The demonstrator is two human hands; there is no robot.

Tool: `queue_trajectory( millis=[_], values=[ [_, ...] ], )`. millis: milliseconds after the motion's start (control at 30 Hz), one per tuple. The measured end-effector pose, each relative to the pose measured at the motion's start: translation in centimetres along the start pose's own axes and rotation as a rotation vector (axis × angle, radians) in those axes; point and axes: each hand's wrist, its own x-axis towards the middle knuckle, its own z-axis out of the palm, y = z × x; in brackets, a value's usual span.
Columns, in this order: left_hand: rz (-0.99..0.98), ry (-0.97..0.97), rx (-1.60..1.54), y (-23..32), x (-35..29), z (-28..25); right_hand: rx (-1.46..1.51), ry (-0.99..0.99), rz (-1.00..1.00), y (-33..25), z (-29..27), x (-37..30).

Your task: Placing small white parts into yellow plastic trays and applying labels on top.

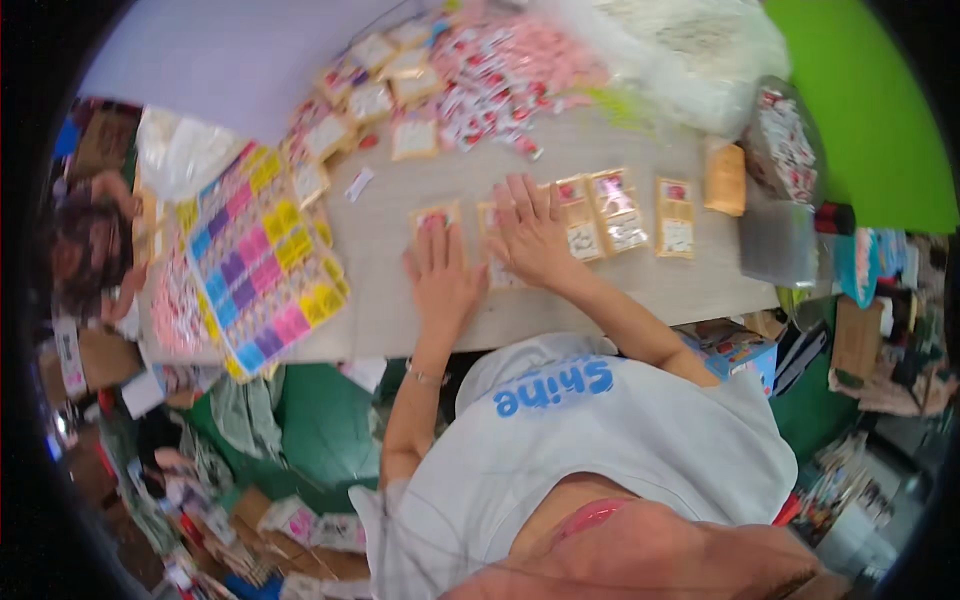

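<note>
My left hand (443,282) lies flat with its fingers stretched over a small gold-edged packet (436,212) on the table. Beside it, my right hand (532,238) presses flat on a similar packet (507,276), covering most of it. Farther right in the same row lie a packet with a pink-and-white front (582,240), a shiny one (622,228) and a separate one (675,238). Both hands have their fingers extended and grip nothing. What is under the palms is hidden.
A sheet of coloured labels (265,270) covers the table's left side. Filled packets (370,102) are heaped behind, beside many small red-and-white sachets (490,95). A clear plastic bag (690,50) and a bowl of sachets (785,140) stand at the right. Another person (92,240) sits at far left.
</note>
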Motion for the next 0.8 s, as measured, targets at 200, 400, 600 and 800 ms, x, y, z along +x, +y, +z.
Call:
queue_trajectory(
  millis=[200, 400, 600, 800],
  values=[
    [-0.016, -0.007, -0.070, 3.0, 0.7, -2.1, -0.005, 0.008, 0.148, 13.3, -8.2, 0.6],
    [0.156, -0.089, -0.057, 4.4, 2.9, 0.0, -0.196, -0.214, 0.134, 16.7, -7.0, -2.8],
    [0.216, -0.043, -0.021, 4.8, 4.5, 0.3, -0.261, -0.097, 0.347, 12.9, -4.7, -4.4],
    [0.358, 0.024, -0.118, 11.4, 8.6, 1.4, -0.206, 0.192, 0.501, 15.4, -10.3, -7.0]
  ],
)
